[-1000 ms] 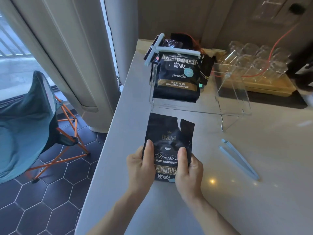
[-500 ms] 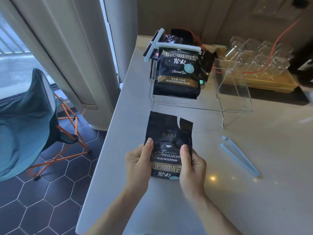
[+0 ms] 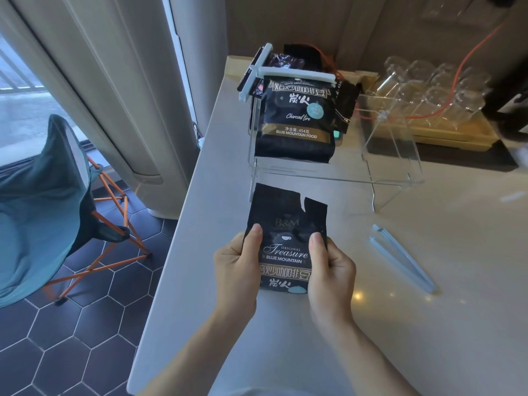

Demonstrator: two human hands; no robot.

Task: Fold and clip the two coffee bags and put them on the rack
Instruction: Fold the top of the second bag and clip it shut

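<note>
While the torn-topped black foil coffee bag [image 3: 285, 241] is held above the pale counter [image 3: 428, 324], the left hand [image 3: 237, 270] and right hand [image 3: 331, 270] grip its side edges, thumbs on its front. Beyond it, a second black coffee bag [image 3: 297, 121], sealed by a white clip [image 3: 297, 74], sits on the clear acrylic rack [image 3: 394, 167]. A pale blue plastic clip [image 3: 403, 261] lies on the counter to the right.

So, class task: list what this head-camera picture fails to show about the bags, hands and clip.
- Held bag: lower part covered by the left hand and right hand.
- Fingers behind that bag: hidden by it.
- Second dark bag on the rack: mostly hidden behind the clipped bag.
- Loose clip: open or closed, too thin to tell.
</note>
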